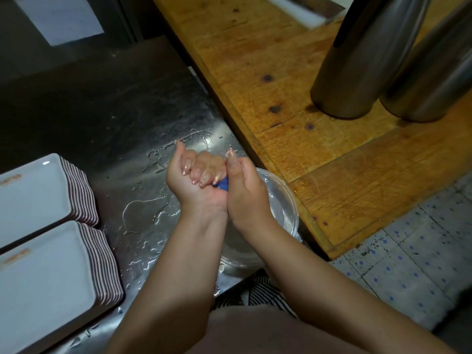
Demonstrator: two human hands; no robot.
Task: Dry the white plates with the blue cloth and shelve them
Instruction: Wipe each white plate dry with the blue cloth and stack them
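I see the desk (132, 118) as dull scratched steel, glistening with puddles of water. The plates (38, 198) look like smooth glazed ceramic with a soft sheen. The bowl (286, 200) is clear glossy plastic. The counter (293, 85) beside it is worn, knotted wood with a satin varnish. Two brushed-metal canisters (362, 60) stand there. The cloth (222, 184) looks wet and matt.

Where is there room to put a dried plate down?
The wooden counter is bare left of the two metal cylinders. The steel top is bare behind the plate stacks, though wet nearer the hands. It is crowded at the clear bowl, under both hands squeezing the blue cloth.
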